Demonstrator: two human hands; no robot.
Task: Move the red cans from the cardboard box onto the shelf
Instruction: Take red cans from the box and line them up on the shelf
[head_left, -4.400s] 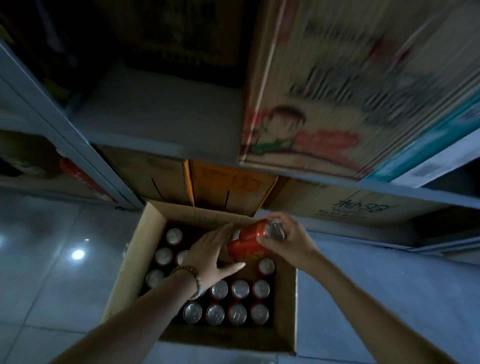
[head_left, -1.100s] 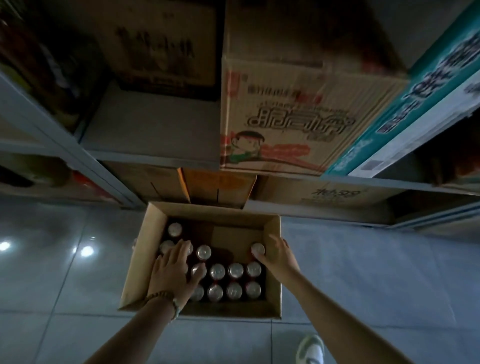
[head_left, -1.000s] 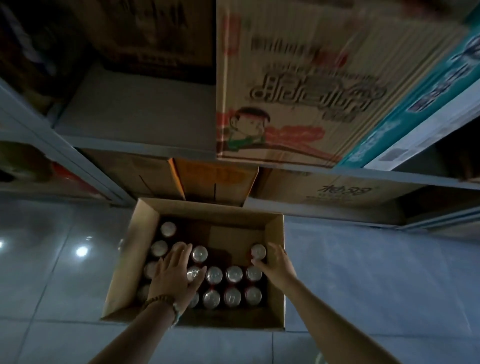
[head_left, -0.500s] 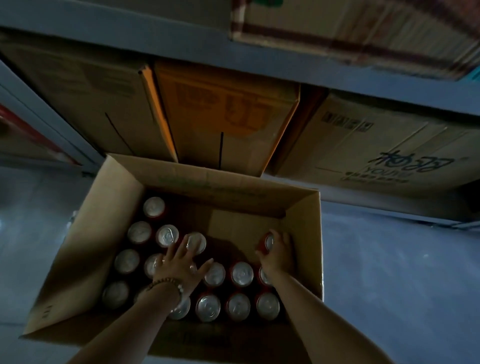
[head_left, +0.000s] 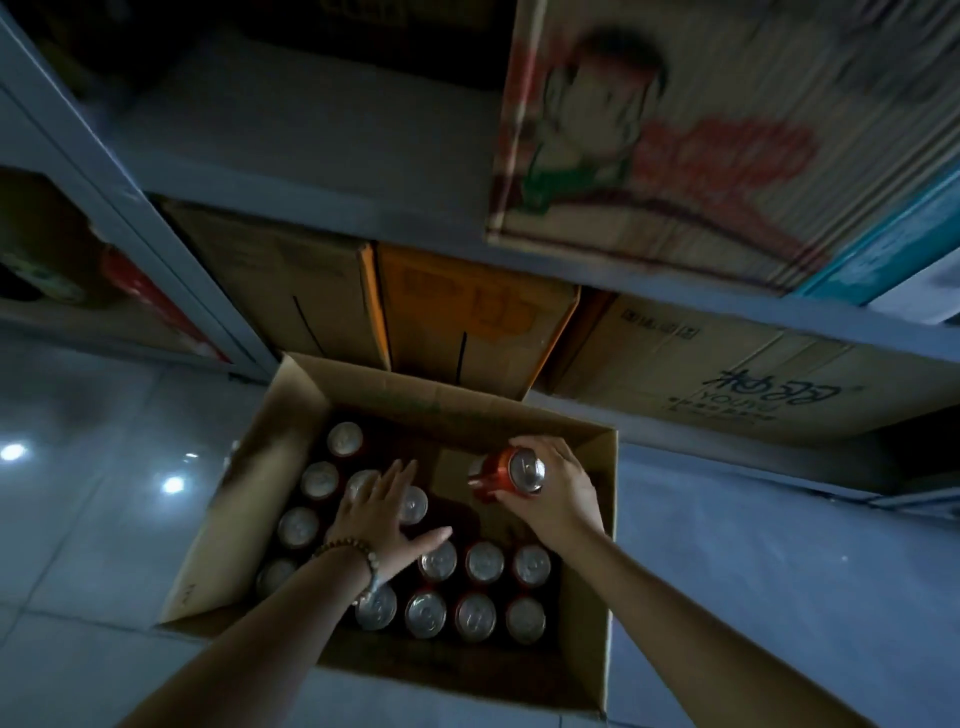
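An open cardboard box (head_left: 249, 483) stands on the tiled floor in front of a grey metal shelf (head_left: 311, 156). Several red cans with silver tops (head_left: 483, 564) stand inside it in rows. My right hand (head_left: 558, 491) grips one red can (head_left: 511, 475), tilted and lifted above the box's far right corner. My left hand (head_left: 382, 517), with a bead bracelet at the wrist, lies flat with straight fingers over the cans in the box's left half.
Closed cardboard cartons (head_left: 467, 322) fill the lowest shelf level just behind the box. A printed carton (head_left: 675, 140) sits on the level above, right of a bare stretch of shelf board. A grey upright post (head_left: 130, 208) stands at the left. Glossy floor tiles (head_left: 779, 571) surround the box.
My right hand has lifted a can out of the box's right side and tilted it. The left hand stays flat over the cans. The view has pulled back upward.
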